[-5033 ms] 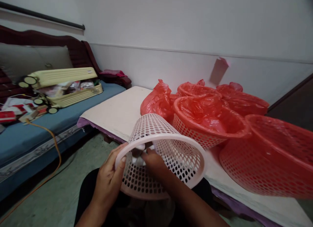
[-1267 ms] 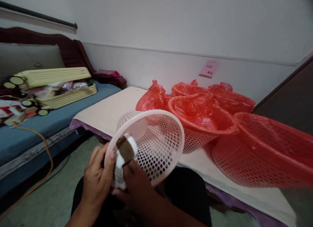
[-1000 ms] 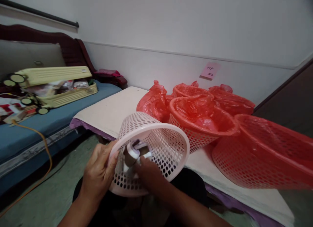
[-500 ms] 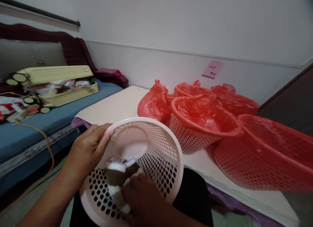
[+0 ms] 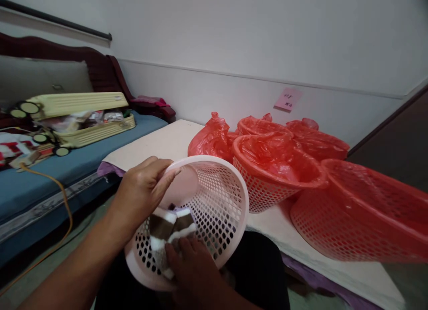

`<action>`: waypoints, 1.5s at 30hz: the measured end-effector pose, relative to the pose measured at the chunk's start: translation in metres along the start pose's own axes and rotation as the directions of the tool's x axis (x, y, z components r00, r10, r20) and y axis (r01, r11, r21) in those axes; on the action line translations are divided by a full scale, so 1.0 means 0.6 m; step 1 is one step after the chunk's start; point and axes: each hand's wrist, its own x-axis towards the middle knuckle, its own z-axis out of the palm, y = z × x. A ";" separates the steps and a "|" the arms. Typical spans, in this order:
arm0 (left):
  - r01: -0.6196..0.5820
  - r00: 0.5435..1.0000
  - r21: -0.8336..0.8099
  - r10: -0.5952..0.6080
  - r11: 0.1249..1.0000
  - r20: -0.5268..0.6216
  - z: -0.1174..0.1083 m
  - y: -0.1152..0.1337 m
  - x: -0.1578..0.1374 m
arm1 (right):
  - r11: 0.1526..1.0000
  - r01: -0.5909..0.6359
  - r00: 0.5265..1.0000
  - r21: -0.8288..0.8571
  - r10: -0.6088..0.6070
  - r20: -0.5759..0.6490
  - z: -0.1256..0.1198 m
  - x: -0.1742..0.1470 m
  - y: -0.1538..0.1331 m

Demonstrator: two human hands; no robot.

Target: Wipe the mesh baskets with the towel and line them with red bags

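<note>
A pale pink plastic basket with a holed wall is tilted on its side above my lap, its mouth towards me. My left hand is closed over its upper left rim. Inside the basket lies a pair of brown and white striped socks, both pieces side by side. My right hand reaches into the basket mouth with its fingers closed on the lower part of the socks, partly covering them.
Several red baskets with red plastic liners stand on a pale board to the right. A red plastic bag is behind my basket. On the blue bed at left lies an open yellow suitcase. An orange cord hangs off the bed.
The basket has turned and its lower edge has come up a little. My left hand has moved right along with the rim. The right hand stays on the socks.
</note>
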 end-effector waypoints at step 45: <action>0.238 0.971 -0.160 -0.238 0.958 0.021 0.023 -0.056 -0.048 | 0.998 0.045 0.999 -0.033 -0.044 0.029 -0.069 0.009 0.044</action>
